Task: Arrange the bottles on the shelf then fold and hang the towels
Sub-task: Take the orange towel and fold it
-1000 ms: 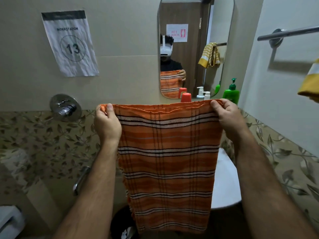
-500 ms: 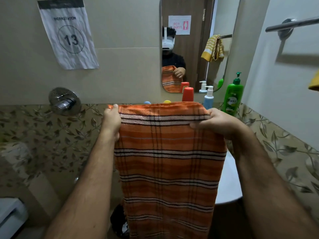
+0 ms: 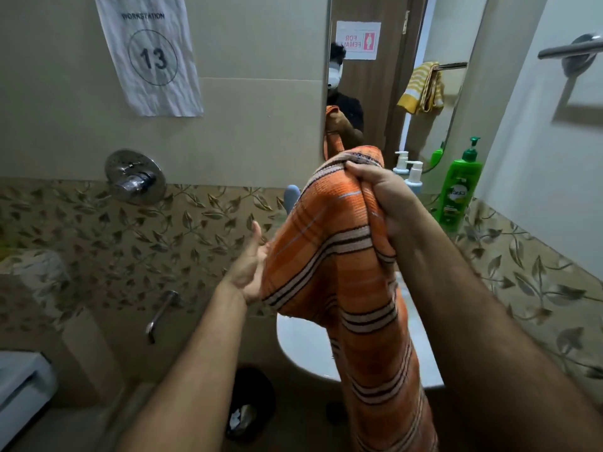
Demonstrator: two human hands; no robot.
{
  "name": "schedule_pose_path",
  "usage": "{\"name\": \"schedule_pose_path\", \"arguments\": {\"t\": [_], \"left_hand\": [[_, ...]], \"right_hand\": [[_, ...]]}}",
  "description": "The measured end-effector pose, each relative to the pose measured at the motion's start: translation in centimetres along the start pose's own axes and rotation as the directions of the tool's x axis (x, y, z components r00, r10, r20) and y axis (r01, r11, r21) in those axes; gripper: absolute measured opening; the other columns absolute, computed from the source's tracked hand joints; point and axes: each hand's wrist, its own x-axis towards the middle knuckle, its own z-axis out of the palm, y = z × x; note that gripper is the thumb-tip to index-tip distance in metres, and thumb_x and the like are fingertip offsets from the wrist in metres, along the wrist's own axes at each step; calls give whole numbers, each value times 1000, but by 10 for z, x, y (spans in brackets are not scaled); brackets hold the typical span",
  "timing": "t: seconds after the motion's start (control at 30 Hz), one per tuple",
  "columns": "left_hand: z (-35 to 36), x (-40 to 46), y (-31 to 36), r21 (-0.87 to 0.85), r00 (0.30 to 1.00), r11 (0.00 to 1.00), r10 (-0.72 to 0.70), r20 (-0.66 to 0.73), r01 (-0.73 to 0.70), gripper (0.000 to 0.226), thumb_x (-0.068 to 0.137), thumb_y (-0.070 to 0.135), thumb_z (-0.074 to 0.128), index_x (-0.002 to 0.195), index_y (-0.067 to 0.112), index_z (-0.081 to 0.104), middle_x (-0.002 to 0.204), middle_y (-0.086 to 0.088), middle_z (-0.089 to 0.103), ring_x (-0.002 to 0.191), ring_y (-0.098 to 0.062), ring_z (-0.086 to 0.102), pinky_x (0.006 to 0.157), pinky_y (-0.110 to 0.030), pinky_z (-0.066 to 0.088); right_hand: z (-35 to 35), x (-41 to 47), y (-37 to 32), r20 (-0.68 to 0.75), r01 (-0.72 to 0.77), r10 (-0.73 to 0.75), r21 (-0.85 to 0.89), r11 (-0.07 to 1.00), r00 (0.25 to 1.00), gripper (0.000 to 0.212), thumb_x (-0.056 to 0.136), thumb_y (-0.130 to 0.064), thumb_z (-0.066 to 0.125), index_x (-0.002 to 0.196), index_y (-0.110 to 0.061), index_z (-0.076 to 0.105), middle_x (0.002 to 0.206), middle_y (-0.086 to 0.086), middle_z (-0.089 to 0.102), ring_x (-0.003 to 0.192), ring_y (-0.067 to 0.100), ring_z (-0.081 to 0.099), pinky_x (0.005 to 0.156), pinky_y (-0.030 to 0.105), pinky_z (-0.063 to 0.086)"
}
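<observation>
Gripping the bunched top edge of the orange striped towel (image 3: 342, 272), the right hand (image 3: 385, 197) has its fingers curled tight over the gathered cloth, holding it raised in front of the mirror (image 3: 375, 93). From that fist the towel falls in a twisted drape down and toward the viewer, passing in front of the white washbasin (image 3: 303, 347) and running out of the bottom edge of the view. The left hand (image 3: 249, 265) sits lower and to the left of the right one, palm turned toward the fabric, thumb pointing up and fingers reaching along the towel's left fold; it touches the cloth there, but the fingers are hidden behind the fabric, so whether they pinch it or merely rest against it cannot be told. On the ledge at the foot of the mirror stand a green pump bottle (image 3: 460, 187) near the right wall and a pale blue pump bottle (image 3: 413, 176) just beside the right hand, partly hidden by it. A yellow striped towel (image 3: 422, 88) appears in the mirror, draped over a rail. A chrome towel bar (image 3: 567, 48) is fixed to the right wall, well above the hands. On the tiled wall to the left hang a paper sign (image 3: 150, 57) reading "WORKSTATION 13" and, below it, a round chrome valve (image 3: 134, 177).
</observation>
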Motion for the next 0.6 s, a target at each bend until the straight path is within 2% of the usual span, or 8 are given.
{"name": "schedule_pose_path", "arguments": {"t": [0.1,0.23,0.3,0.33,0.4,0.47,0.53,0.6], "left_hand": [[0,5,-45,-88,998,994,-57,26,59,104,79,86,25,147,10,41,149,-21,43,137,-38,42,116,-58,25],[8,5,-84,-146,982,989,-6,191,34,113,68,93,23,150,17,36,153,-18,38,142,-39,33,117,-62,17],[8,6,-92,-88,961,995,63,271,-40,118,66,91,30,152,11,29,155,-21,33,144,-39,30,118,-59,18],[10,8,-92,11,947,992,119,300,-128,116,68,88,33,153,9,26,155,-21,33,144,-38,30,117,-57,22],[16,11,-87,250,940,927,211,270,-279,103,74,78,50,152,13,31,148,-18,46,135,-35,44,106,-50,38],[26,16,-78,354,951,884,264,160,-305,77,80,58,68,142,17,48,131,-10,63,115,-27,62,88,-40,50],[34,23,-69,246,955,923,288,69,-296,45,89,37,65,128,14,62,124,-10,68,113,-26,65,88,-37,55],[45,25,-58,31,979,978,205,12,-206,36,88,31,58,113,10,73,119,-16,69,111,-29,66,85,-36,57]], "right_hand": [[3,8,-3,-35,-3,5,51,999,999,41,95,-17,59,128,7,54,90,16,69,69,25,70,76,36,60],[-6,15,-8,-100,32,-23,88,996,995,39,97,-17,56,127,7,54,83,15,69,63,23,71,66,33,63],[-13,18,-10,-134,61,-46,117,991,990,38,98,-17,55,126,8,54,83,15,70,62,23,71,64,33,62],[-17,19,-10,-143,70,-50,134,989,988,36,99,-16,53,123,10,56,81,15,70,61,23,70,64,32,62],[-24,20,-12,-133,70,-47,174,982,990,28,101,-15,49,106,10,60,69,13,71,55,21,69,58,30,61],[-29,23,-11,-110,56,-35,190,980,993,27,102,-15,47,94,7,61,63,12,70,52,20,69,53,29,59],[-32,24,-8,-83,37,-23,168,985,996,27,101,-16,48,93,6,62,64,12,71,55,21,70,55,29,60],[-35,26,-7,-64,27,-19,129,991,998,23,100,-16,51,98,4,64,70,13,72,61,23,71,63,32,62]]}}
